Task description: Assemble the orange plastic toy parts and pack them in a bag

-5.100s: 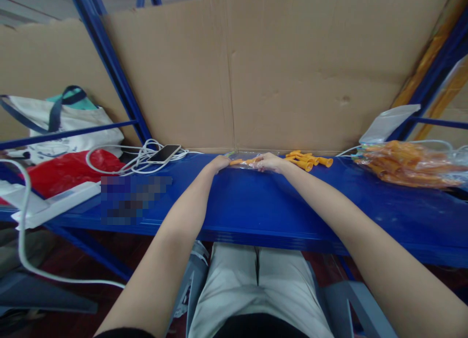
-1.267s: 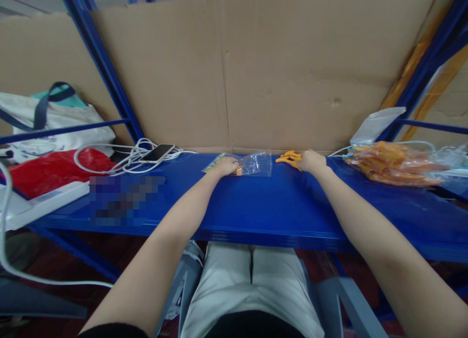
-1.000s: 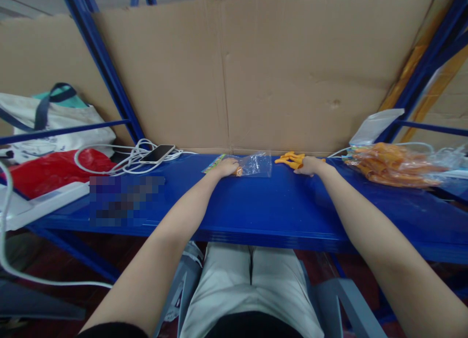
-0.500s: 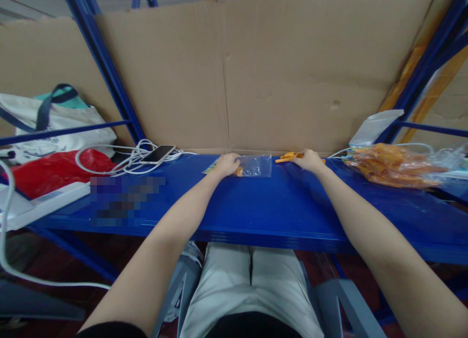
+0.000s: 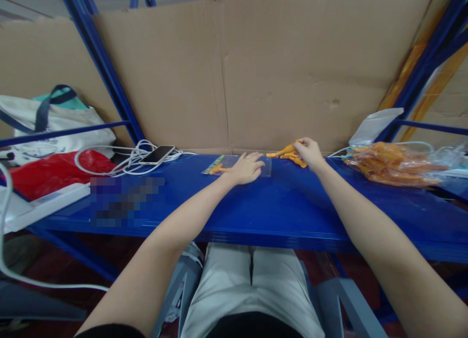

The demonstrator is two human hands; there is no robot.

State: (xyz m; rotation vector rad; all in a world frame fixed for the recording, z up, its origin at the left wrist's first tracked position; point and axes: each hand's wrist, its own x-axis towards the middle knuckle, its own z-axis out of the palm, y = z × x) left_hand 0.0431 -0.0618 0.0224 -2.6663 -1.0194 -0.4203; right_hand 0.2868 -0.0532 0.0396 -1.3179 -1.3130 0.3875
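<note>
My left hand (image 5: 247, 167) lies flat, fingers spread, on a small clear plastic bag (image 5: 230, 161) with a coloured header and an orange piece inside, on the blue shelf (image 5: 278, 201). My right hand (image 5: 309, 151) is raised just above the shelf, closed on a bunch of orange plastic pegs (image 5: 287, 153) that stick out to its left, close to the bag's right end.
A big clear bag of orange pegs (image 5: 393, 163) and a white pouch (image 5: 376, 125) lie at the right. A phone (image 5: 158, 154) on white cables, a red bag (image 5: 51, 171) and a tote bag (image 5: 54, 121) are at the left. Cardboard (image 5: 292, 70) backs the shelf.
My right hand went to the loose orange pegs, gathered them and lifted them off the shelf. My left hand slid right along the clear bag and flattened on it.
</note>
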